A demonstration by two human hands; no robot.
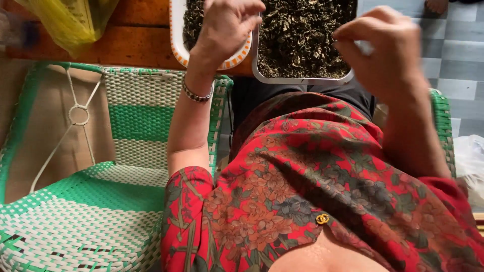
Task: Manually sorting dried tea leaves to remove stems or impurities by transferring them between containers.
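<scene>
1. Here, my left hand (225, 26) hung above the far left of the scene, its fingers loosely curled and slightly parted, over the gap between two containers; whether anything lay in it, I could not tell.
2. My right hand (384, 50) was raised at the far right, blurred, with fingertips drawn toward one another near the right edge of the metal tray (302, 79); whether they pinched anything, I could not tell.
3. The two hands were well apart, the metal tray between them.
4. The metal tray rested on my lap at the far centre and was filled with dark dried leaves (302, 35).
5. Just left of it stood a white bowl with an orange-patterned rim (177, 48), also holding dark dried leaves, on a wooden surface (136, 35).
6. A beaded bracelet (195, 94) circled my left wrist.
7. My red floral blouse (312, 181) filled the near centre and right.
8. A green-and-white woven chair (101, 201) occupied the near left.
9. A yellow plastic bag (70, 20) lay at the far left on the wooden surface.
10. A grey tiled floor (454, 55) showed at the far right.
</scene>
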